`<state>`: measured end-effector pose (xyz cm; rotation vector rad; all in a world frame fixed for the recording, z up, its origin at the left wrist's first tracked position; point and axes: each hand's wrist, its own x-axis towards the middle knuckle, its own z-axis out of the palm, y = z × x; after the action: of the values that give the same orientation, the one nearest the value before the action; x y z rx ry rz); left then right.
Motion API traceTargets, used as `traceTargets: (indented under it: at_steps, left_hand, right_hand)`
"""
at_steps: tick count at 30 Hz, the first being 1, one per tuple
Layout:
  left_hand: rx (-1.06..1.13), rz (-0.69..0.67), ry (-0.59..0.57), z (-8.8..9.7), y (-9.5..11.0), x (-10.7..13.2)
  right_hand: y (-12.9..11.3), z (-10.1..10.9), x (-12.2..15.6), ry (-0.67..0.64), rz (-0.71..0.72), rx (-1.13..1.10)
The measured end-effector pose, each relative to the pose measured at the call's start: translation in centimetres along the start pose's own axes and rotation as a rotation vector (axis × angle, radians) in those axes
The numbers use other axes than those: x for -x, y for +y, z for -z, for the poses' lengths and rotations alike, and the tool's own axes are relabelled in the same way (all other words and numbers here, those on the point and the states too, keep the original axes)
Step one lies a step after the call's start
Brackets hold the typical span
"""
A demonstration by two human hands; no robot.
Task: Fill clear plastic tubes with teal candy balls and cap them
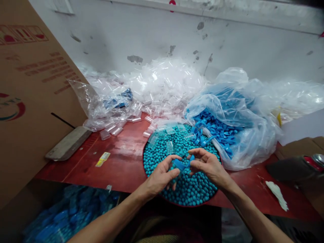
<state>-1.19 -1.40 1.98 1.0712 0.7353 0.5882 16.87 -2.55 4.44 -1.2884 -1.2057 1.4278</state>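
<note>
My left hand (163,173) is closed around a small clear plastic tube, mostly hidden by the fingers, with teal beads showing in it. A blue plastic cap (179,164) sits at the tube's right end. My right hand (209,167) pinches a small blue plastic piece (191,160) close beside that cap; whether the two blue parts join cannot be made out. Both hands are above a round red-rimmed tray (144,158) full of teal beads (197,192). Several clear tubes, one of them a clear tube (170,147), lie on the beads at the far side.
Behind the tray rises a heap of clear tubes (162,81). An open plastic bag (243,148) of blue plastic pieces (215,126) overlaps the tray's right edge. A cardboard box (37,84) and a grey metal block (68,143) stand left on the red table (121,158).
</note>
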Motion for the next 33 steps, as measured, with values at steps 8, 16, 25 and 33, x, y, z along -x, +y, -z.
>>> traceTargets:
  at_steps: [8,16,25,33]
  left_hand:
    - [-0.07,-0.164,0.186,-1.1,0.0,0.4]
    - [-0.12,-0.253,0.214,-1.8,0.4,0.5]
    - [-0.245,-0.248,0.313,-2.6,-0.6,0.7]
    - [-0.438,-0.232,0.425,0.1,-0.6,2.2]
  right_hand:
    - [1.5,-2.5,1.7,-0.005,0.497,0.756]
    - [2.1,-3.9,1.4,0.014,0.517,1.01]
    - [4.5,-4.4,1.6,0.139,0.697,1.119]
    - [3.2,-4.4,2.0,0.018,0.515,1.169]
